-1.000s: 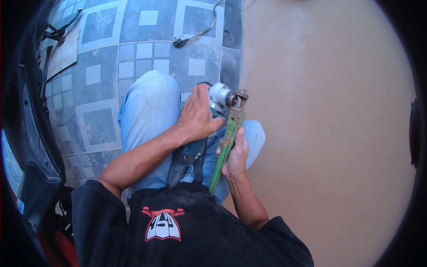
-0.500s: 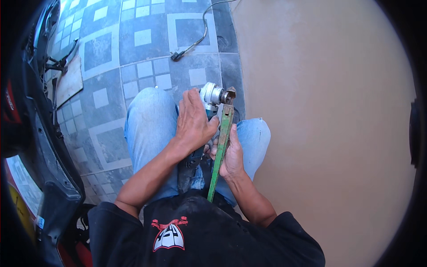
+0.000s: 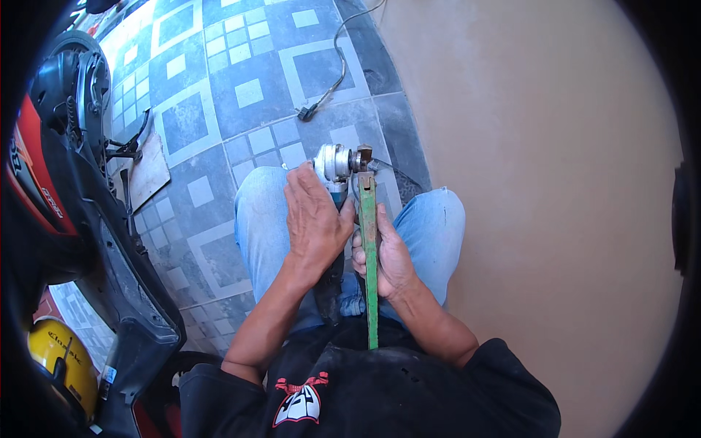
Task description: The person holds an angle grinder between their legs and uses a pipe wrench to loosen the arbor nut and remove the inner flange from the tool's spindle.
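Note:
My left hand (image 3: 312, 226) is closed around an angle grinder (image 3: 334, 162) with a silver gear head and a dark teal body. Its lower body is mostly hidden by my hand and forearm. A small rusty metal piece (image 3: 364, 153) sits at the spindle end, on the right of the head. In my right hand (image 3: 395, 261) is a long green metal bar (image 3: 371, 281), fingers wrapped round it, thumb along its side. The bar's worn, slotted upper end lies just below the rusty piece; whether they touch I cannot tell. Its lower end reaches my black shirt.
Beyond my knees (image 3: 255, 208), a cable with a black plug (image 3: 307, 113) lies on the patterned tiles (image 3: 179, 157). A motorcycle (image 3: 109, 241) stands close on the left, with a yellow helmet (image 3: 62, 361) beside it. A plain brown surface (image 3: 548, 219) spans the right.
The view has turned leftward, showing more of the motorcycle and the helmet. The green bar has swung closer to straight up and down in the picture. Both hands keep their grip.

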### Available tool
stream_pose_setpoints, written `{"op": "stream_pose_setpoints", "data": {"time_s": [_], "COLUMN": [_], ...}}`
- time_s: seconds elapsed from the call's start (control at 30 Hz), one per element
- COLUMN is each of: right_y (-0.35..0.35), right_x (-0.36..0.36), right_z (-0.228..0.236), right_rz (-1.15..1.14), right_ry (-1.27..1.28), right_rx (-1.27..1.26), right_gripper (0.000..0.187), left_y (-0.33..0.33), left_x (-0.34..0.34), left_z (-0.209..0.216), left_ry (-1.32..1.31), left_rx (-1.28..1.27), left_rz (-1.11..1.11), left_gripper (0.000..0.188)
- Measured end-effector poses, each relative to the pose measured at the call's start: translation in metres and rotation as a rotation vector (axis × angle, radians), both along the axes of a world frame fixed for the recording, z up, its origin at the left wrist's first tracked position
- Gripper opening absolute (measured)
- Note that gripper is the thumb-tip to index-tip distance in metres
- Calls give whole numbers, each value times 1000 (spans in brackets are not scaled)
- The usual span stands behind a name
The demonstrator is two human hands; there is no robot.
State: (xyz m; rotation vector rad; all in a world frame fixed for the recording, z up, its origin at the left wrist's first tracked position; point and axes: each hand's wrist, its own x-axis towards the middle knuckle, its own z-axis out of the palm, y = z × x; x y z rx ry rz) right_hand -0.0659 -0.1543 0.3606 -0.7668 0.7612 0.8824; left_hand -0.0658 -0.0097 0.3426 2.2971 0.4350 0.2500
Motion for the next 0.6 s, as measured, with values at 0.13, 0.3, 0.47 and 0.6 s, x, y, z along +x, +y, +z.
{"op": "stream_pose_setpoints", "data": {"time_s": [0.13, 0.3, 0.47, 0.6], "right_y": [1, 7, 9, 11], "right_x": [-3, -7, -8, -10], "right_z": [3, 9, 3, -1], "right_rz": [4, -21, 17, 26], "right_ry": [37, 53, 19, 35], "right_rx": [11, 6, 23, 56], "right_gripper": [44, 46, 49, 49], "left_y": [7, 6, 8, 11], "left_x": [-5, -6, -7, -11], "left_z": [6, 7, 5, 7], "left_ry": [12, 61, -14, -12], "left_rx": [8, 37, 82, 119], "left_rz": [-63, -56, -9, -7], "left_gripper": [77, 77, 71, 70]}}
